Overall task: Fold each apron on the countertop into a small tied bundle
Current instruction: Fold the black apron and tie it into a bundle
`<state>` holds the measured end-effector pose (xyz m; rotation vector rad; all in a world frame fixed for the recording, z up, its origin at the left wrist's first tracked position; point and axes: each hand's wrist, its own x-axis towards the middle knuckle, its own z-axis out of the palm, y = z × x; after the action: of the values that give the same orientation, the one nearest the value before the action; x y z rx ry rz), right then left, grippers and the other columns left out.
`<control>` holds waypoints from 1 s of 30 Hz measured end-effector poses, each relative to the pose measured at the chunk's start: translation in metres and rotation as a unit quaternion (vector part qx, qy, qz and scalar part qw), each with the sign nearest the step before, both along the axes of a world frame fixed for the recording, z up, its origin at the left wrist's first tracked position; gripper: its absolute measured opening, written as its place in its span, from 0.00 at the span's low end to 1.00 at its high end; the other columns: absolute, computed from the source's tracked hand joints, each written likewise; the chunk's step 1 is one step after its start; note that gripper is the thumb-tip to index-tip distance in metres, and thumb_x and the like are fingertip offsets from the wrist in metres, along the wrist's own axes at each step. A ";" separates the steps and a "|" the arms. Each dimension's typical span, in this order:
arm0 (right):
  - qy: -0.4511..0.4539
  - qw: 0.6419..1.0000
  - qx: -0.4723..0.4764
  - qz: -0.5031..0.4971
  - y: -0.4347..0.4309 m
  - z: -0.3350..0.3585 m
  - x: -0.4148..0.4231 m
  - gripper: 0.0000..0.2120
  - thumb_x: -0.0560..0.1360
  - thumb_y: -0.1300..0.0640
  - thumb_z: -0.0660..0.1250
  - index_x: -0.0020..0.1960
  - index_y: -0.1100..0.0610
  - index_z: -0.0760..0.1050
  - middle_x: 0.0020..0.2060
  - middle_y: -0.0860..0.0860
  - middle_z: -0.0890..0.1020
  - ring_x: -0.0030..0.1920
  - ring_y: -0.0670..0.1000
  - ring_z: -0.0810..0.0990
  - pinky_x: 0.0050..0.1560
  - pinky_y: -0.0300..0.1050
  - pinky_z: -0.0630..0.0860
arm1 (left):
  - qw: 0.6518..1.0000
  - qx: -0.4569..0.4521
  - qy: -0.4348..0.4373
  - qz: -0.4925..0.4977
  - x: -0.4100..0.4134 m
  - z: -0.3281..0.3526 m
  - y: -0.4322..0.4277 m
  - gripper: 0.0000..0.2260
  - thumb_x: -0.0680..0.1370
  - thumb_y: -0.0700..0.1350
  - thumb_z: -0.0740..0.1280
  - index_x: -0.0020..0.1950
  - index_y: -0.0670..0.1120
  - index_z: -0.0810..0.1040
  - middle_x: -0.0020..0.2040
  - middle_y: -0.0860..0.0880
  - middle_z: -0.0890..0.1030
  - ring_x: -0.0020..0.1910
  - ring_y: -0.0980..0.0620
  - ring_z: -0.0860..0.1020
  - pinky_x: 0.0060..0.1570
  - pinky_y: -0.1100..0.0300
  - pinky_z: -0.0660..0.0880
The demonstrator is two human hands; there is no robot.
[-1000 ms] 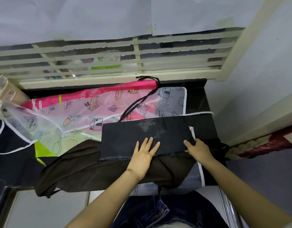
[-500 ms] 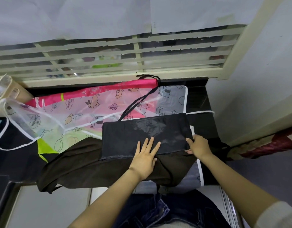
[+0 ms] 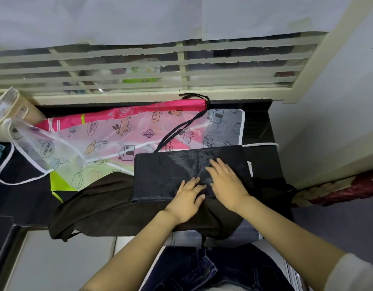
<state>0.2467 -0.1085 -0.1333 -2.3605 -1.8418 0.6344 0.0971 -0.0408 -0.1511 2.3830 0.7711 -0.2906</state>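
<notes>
Head view: black apron [image 3: 166, 175] lies flat beneath the spread fingers [image 3: 220, 165].

Window grille [image 3: 139, 66]: cream bars running across the back, daylight coming through. Paper sheets [image 3: 97, 17]: pale, hanging over its upper part. Wall [image 3: 339, 101]: white, standing at right. Table [image 3: 259, 127]: dark, glossy, sitting below the sill. Red patterned cloth [image 3: 349, 190]: lying at far right.

I read this as a home kitchen: a dark countertop [image 3: 258, 124] runs under a cream barred window [image 3: 139, 69] at 12 o'clock, a cartoon-printed apron [image 3: 110, 141] lies spread on it, and pale cabinet fronts [image 3: 55, 261] show at 7 o'clock.
</notes>
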 end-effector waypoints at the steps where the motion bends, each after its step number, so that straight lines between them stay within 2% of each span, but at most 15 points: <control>1: 0.002 0.999 -0.036 0.026 0.005 -0.002 -0.003 0.28 0.81 0.59 0.56 0.77 0.55 0.49 0.77 0.53 0.46 0.77 0.56 0.42 0.75 0.51 0.43 | 1.000 0.017 -0.018 0.009 -0.002 0.005 0.005 0.20 0.83 0.46 0.56 0.75 0.49 0.62 0.77 0.48 0.55 0.77 0.49 0.51 0.74 0.57 0.43; 4: -0.013 0.987 -0.157 0.026 0.009 -0.012 -0.006 0.32 0.82 0.50 0.55 0.78 0.52 0.40 0.76 0.54 0.38 0.75 0.61 0.36 0.73 0.64 0.44 | 0.989 0.138 0.024 0.042 -0.024 0.007 0.024 0.23 0.82 0.47 0.55 0.77 0.51 0.55 0.78 0.49 0.51 0.77 0.48 0.47 0.74 0.50 0.44; 6: -0.021 0.979 -0.203 -0.004 0.007 -0.017 0.001 0.35 0.81 0.44 0.53 0.77 0.53 0.36 0.76 0.55 0.35 0.74 0.64 0.35 0.72 0.68 0.45 | 0.980 0.176 0.069 0.067 -0.051 0.003 0.038 0.24 0.82 0.52 0.52 0.78 0.51 0.52 0.78 0.45 0.48 0.77 0.43 0.46 0.74 0.47 0.43; 8: -0.024 0.976 -0.215 -0.021 0.002 -0.018 0.007 0.38 0.79 0.40 0.53 0.77 0.53 0.34 0.75 0.55 0.34 0.74 0.65 0.34 0.71 0.68 0.45 | 0.980 0.169 0.086 0.067 -0.077 -0.002 0.048 0.27 0.81 0.59 0.45 0.76 0.48 0.58 0.76 0.41 0.56 0.75 0.38 0.57 0.72 0.48 0.53; 9: -0.024 0.976 -0.216 -0.024 0.001 -0.017 0.010 0.39 0.78 0.38 0.54 0.76 0.53 0.34 0.75 0.55 0.34 0.74 0.65 0.34 0.71 0.68 0.46 | 0.981 0.166 0.085 0.055 -0.086 -0.005 0.051 0.31 0.80 0.63 0.39 0.76 0.47 0.59 0.76 0.41 0.58 0.74 0.39 0.59 0.71 0.50 0.56; 11: -0.031 0.975 -0.217 -0.023 0.002 -0.018 0.011 0.41 0.78 0.37 0.54 0.77 0.53 0.35 0.76 0.55 0.36 0.74 0.65 0.36 0.71 0.68 0.48 | 0.989 0.119 0.071 0.056 -0.096 -0.009 0.052 0.33 0.77 0.67 0.36 0.77 0.51 0.48 0.77 0.48 0.48 0.77 0.46 0.49 0.73 0.58 0.47; 13: -0.046 0.976 -0.213 -0.024 0.006 -0.013 0.011 0.41 0.77 0.37 0.57 0.78 0.53 0.39 0.77 0.55 0.41 0.75 0.65 0.41 0.70 0.66 0.53 | 0.994 0.056 0.049 0.083 -0.097 -0.007 0.053 0.27 0.80 0.61 0.48 0.77 0.54 0.47 0.77 0.52 0.44 0.77 0.50 0.42 0.74 0.60 0.41; 15: -0.070 0.976 -0.202 -0.029 0.015 -0.005 0.015 0.37 0.76 0.40 0.61 0.77 0.54 0.49 0.75 0.56 0.52 0.73 0.64 0.53 0.68 0.62 0.61 | 0.994 0.054 0.026 0.095 -0.093 -0.005 0.061 0.24 0.82 0.52 0.57 0.77 0.52 0.56 0.77 0.51 0.53 0.76 0.49 0.51 0.74 0.57 0.50; 17: -0.108 0.980 -0.165 -0.017 0.027 0.003 0.020 0.27 0.78 0.46 0.62 0.72 0.55 0.59 0.68 0.57 0.63 0.67 0.60 0.65 0.63 0.55 0.68 | 0.991 0.074 0.008 0.110 -0.088 0.002 0.073 0.19 0.81 0.47 0.59 0.72 0.47 0.66 0.70 0.47 0.66 0.69 0.46 0.64 0.68 0.53 0.62; 19: -0.118 0.988 -0.103 -0.002 0.040 0.007 0.023 0.18 0.79 0.55 0.60 0.68 0.55 0.64 0.64 0.55 0.69 0.61 0.55 0.70 0.57 0.49 0.72 | 0.987 0.075 -0.022 0.142 -0.080 0.007 0.088 0.15 0.79 0.41 0.61 0.66 0.44 0.71 0.61 0.44 0.71 0.61 0.44 0.71 0.63 0.51 0.67; 20: -0.105 0.992 -0.070 0.004 0.046 0.007 0.023 0.18 0.79 0.58 0.59 0.68 0.55 0.64 0.64 0.54 0.69 0.61 0.54 0.70 0.57 0.47 0.72 | 0.983 0.081 -0.038 0.161 -0.075 0.011 0.095 0.15 0.78 0.38 0.62 0.65 0.43 0.72 0.59 0.43 0.72 0.59 0.43 0.72 0.62 0.51 0.68; 23: -0.036 0.998 -0.026 0.053 0.062 0.005 0.019 0.25 0.79 0.58 0.59 0.75 0.55 0.57 0.74 0.52 0.61 0.73 0.53 0.60 0.71 0.47 0.59 | 0.974 0.116 -0.064 0.184 -0.057 0.017 0.116 0.16 0.76 0.36 0.63 0.64 0.41 0.73 0.59 0.41 0.72 0.59 0.42 0.71 0.62 0.52 0.67; 25: -0.024 0.991 -0.064 0.113 0.069 0.002 0.012 0.29 0.80 0.57 0.59 0.77 0.52 0.51 0.77 0.49 0.51 0.77 0.51 0.49 0.75 0.49 0.49 | 0.972 0.131 -0.066 0.184 -0.042 0.018 0.127 0.16 0.77 0.38 0.63 0.65 0.42 0.71 0.61 0.42 0.72 0.61 0.43 0.69 0.62 0.54 0.65; 27: -0.019 0.984 -0.120 0.134 0.074 -0.004 0.006 0.30 0.81 0.58 0.58 0.78 0.50 0.47 0.77 0.47 0.46 0.77 0.51 0.44 0.75 0.51 0.47 | 0.972 0.138 -0.052 0.184 -0.026 0.017 0.136 0.16 0.79 0.41 0.62 0.67 0.44 0.70 0.62 0.44 0.72 0.61 0.44 0.68 0.60 0.55 0.63; 30: -0.011 0.979 -0.162 0.126 0.081 -0.011 0.001 0.31 0.80 0.61 0.57 0.78 0.50 0.47 0.77 0.48 0.44 0.77 0.52 0.42 0.75 0.55 0.49 | 0.974 0.120 -0.024 0.190 -0.008 0.014 0.144 0.15 0.81 0.44 0.60 0.67 0.44 0.68 0.62 0.44 0.72 0.62 0.44 0.68 0.60 0.54 0.64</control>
<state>0.2481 -0.0274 -0.1444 -2.3386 -2.2185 1.0096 0.0893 0.1037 -0.1371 2.3846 1.2756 0.0214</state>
